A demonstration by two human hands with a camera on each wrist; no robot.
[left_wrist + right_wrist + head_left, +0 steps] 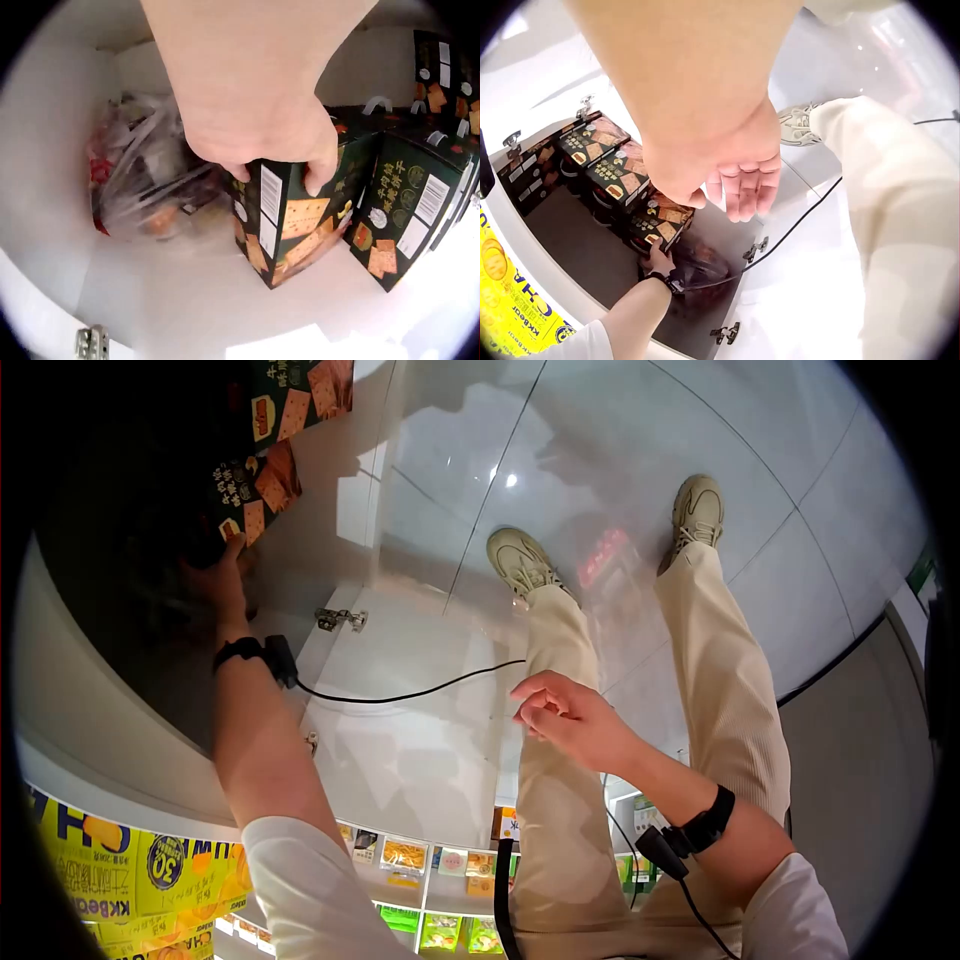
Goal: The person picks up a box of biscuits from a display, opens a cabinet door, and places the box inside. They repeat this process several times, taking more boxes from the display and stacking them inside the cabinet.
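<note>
Inside a low cabinet, my left hand [222, 582] grips a dark green cracker box [306, 232] by its upper edge, thumb and fingers on opposite sides. In the left wrist view the box stands upright on the cabinet floor, pictures of crackers and a white barcode label on its sides. Close to its right stands a similar cracker box [397, 214], with a clear handle on top. My right hand [570, 712] hangs in front of my leg, fingers loosely bent and holding nothing.
Several more cracker boxes [615, 176] line the cabinet. Clear plastic bags [154, 169] lie beside the gripped box. An open cabinet door [400, 760] with metal hinges [340, 620] extends near my legs. Yellow snack packs [140, 870] sit above, and black cables [400, 698] run from my wrists.
</note>
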